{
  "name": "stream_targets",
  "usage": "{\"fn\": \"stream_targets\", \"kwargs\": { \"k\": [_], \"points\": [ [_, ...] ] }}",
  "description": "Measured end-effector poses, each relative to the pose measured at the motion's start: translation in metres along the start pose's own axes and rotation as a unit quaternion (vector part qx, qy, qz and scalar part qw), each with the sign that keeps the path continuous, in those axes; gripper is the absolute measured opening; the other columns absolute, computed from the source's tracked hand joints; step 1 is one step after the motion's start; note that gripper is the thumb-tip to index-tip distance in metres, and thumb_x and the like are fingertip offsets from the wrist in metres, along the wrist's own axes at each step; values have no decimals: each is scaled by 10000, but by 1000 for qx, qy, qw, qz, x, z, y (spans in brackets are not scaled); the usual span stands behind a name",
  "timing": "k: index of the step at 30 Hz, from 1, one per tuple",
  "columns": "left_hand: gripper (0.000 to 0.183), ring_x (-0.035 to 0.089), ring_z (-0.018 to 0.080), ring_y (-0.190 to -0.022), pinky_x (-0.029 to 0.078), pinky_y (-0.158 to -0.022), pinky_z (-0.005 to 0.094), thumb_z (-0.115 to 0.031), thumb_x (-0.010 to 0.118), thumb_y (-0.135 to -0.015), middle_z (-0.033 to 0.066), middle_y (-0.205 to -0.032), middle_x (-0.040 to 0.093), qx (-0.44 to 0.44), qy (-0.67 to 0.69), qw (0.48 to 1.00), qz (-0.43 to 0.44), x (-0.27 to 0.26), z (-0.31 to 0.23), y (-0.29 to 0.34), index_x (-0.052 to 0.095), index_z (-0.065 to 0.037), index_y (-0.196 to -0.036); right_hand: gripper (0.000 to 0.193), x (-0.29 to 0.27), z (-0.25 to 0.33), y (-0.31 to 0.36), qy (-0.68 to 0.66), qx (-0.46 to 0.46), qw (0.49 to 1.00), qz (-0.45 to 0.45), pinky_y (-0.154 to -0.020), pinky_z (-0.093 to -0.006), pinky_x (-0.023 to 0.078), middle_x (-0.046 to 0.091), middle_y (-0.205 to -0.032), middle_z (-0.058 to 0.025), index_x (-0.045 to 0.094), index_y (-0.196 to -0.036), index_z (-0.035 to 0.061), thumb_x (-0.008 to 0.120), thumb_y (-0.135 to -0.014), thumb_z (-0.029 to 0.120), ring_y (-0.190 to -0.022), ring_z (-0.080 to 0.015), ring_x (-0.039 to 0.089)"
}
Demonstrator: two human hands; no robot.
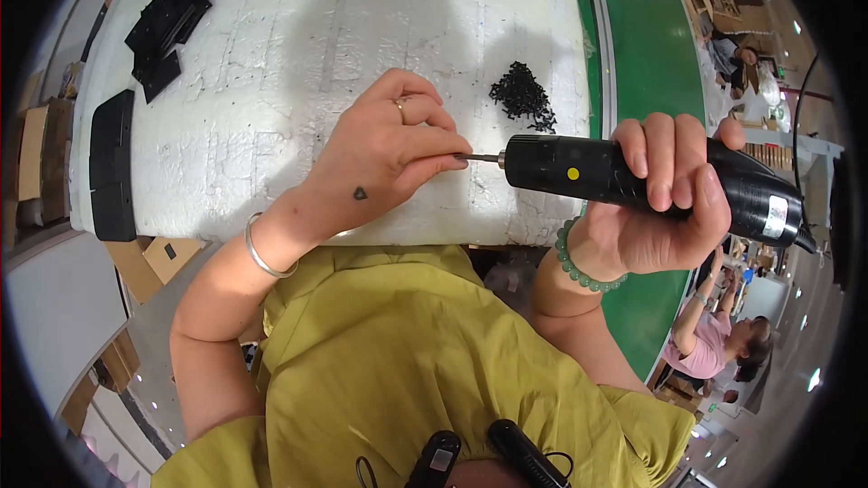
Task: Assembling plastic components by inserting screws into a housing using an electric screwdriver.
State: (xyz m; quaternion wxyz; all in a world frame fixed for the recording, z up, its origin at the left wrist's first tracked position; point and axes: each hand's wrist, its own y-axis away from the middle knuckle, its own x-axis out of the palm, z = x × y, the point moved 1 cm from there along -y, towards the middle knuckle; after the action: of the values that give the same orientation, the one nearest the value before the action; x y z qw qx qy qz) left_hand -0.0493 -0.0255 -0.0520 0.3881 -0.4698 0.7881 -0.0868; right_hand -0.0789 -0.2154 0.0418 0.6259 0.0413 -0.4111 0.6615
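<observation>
My right grip (667, 237) is wrapped around a black, cylindrical electric screwdriver (542, 161), held crosswise over the right edge of the white, wrinkled, film-covered bench (217, 145). My left grip (380, 146) is pinched closed at the tip of its thin steel bit (488, 158), seemingly on a small dark piece too hidden to identify. Tilting the screwdriver could knock that piece loose, and spinning the bit might nip my fingertips. A spiky-looking heap of tiny black screws (523, 98) nearby could scatter if bumped.

No text is legible; the black screwdriver's (592, 172) white label (776, 217) is unreadable.
</observation>
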Motion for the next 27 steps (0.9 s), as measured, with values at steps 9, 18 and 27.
{"fn": "stream_targets", "kwargs": {
  "k": [9,18,27],
  "points": [
    [174,539,265,-877,462,-717,331,-20,737,-652,38,-798,615,-27,37,998,-31,0,-7,-3,677,-67,-809,317,-6,4,-5,0,33,998,60,-634,-244,390,448,-640,54,498,-1103,64,536,-789,48,-548,-56,434],
    [152,533,262,-854,454,-691,342,-35,713,-633,33,-757,547,6,-47,998,-46,-5,-14,-3,578,-56,-699,317,3,0,-6,23,20,995,94,-585,-212,370,446,-617,63,507,-1094,71,532,-779,47,-524,-44,422],
    [189,542,285,-862,469,-695,361,2,699,-646,72,-800,525,-2,-2,1000,-2,-6,-12,16,551,-22,-762,377,21,-2,12,91,-35,986,135,-486,-192,351,476,-585,49,448,-1080,125,643,-763,61,-460,-61,431]
  ]
}}
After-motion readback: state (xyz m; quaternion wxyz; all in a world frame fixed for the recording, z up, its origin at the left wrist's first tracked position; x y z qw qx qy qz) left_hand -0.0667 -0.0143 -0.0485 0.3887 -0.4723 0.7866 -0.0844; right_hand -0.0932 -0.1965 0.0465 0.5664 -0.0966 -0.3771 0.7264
